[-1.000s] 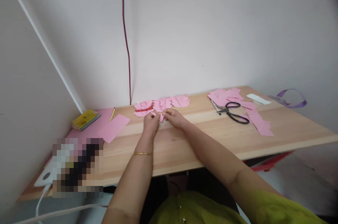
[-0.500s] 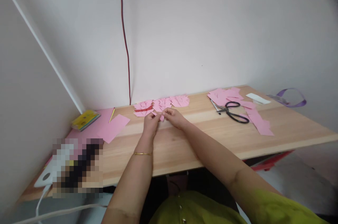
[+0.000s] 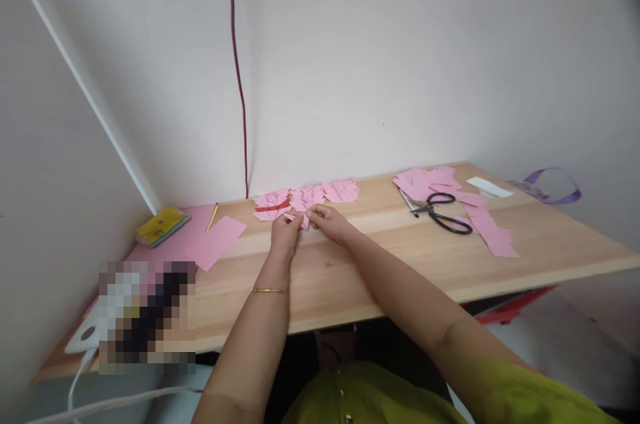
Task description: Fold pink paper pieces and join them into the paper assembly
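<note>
Between my two hands is a small piece of pink paper (image 3: pixel 305 222), folded or creased, most of it hidden by fingers. My left hand (image 3: pixel 286 235) pinches it from the left, with a gold bangle on the wrist. From the right, the fingertips of my right hand (image 3: pixel 327 222) close on its edge. Just beyond my hands, cut and creased pink paper shapes (image 3: pixel 341 191) lie in a row by the wall. A red strip (image 3: pixel 273 207) lies across the leftmost ones.
Black-handled scissors (image 3: pixel 440 211) and a pen (image 3: pixel 408 202) lie right, beside pink scraps (image 3: pixel 493 234). Farther right are a white strip (image 3: pixel 489 187) and a purple band (image 3: pixel 560 194). At left are pink sheets (image 3: pixel 220 241), a yellow pencil (image 3: pixel 212 217), a yellow packet (image 3: pixel 163 227) and a pixelated area.
The fingers have shifted slightly on the pink paper, and a little more of it shows above my left hand. Everything else on the table stays in place.
</note>
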Action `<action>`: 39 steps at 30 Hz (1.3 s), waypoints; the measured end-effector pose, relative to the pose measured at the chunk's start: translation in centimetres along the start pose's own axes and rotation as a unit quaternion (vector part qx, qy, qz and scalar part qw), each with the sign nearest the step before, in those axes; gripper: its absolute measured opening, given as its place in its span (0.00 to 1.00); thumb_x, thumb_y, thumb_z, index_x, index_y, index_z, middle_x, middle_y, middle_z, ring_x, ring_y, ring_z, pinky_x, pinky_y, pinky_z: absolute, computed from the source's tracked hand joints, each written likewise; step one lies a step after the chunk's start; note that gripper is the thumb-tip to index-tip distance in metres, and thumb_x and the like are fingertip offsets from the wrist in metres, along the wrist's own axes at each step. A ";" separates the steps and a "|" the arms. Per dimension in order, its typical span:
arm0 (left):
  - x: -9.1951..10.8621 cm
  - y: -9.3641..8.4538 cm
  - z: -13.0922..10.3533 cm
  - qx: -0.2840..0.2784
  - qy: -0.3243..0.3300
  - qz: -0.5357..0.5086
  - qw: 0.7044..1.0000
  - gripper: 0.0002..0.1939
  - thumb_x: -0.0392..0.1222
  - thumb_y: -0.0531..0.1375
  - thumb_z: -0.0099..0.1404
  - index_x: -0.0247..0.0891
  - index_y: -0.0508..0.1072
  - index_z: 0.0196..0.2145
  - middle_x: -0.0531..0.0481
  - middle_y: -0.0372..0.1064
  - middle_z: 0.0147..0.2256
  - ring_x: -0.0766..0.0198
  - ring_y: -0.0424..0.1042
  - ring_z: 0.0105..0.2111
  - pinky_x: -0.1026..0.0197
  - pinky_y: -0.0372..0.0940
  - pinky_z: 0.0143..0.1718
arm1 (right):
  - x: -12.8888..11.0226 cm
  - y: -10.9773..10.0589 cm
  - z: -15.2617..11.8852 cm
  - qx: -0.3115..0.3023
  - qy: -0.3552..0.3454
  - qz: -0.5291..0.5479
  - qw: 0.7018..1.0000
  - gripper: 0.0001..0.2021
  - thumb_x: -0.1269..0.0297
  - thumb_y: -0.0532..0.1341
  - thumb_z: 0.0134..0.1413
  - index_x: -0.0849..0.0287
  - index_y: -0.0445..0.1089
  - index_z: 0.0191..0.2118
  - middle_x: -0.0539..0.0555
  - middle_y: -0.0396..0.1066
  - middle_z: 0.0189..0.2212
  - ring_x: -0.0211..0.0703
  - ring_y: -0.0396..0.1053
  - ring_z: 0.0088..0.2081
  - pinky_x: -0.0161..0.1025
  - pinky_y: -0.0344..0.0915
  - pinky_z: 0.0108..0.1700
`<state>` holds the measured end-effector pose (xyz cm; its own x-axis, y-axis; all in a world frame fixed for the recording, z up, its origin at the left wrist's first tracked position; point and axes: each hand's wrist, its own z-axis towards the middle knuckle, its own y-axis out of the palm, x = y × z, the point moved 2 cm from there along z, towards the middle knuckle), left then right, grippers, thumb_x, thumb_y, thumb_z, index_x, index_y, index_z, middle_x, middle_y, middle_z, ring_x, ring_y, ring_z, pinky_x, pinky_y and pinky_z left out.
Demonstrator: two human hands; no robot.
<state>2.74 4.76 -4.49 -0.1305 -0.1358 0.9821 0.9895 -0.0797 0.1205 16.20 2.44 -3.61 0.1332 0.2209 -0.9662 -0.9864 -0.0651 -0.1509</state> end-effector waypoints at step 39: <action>0.4 0.3 -0.2 -0.046 -0.047 -0.102 0.993 0.08 0.38 0.63 0.45 0.33 0.67 0.17 0.55 0.59 0.19 0.73 0.58 0.20 0.68 0.55 0.24 | -0.6 -0.6 0.3 0.035 -0.060 -0.006 0.998 0.11 0.56 0.60 0.47 0.59 0.63 0.28 0.47 0.62 0.24 0.35 0.59 0.29 0.33 0.57 0.33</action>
<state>2.94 4.49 -4.07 -0.3166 -0.0159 0.9484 0.9328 -0.1865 0.3083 16.71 2.67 -2.89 0.1376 0.3361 -0.9317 -0.9895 0.0052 -0.1442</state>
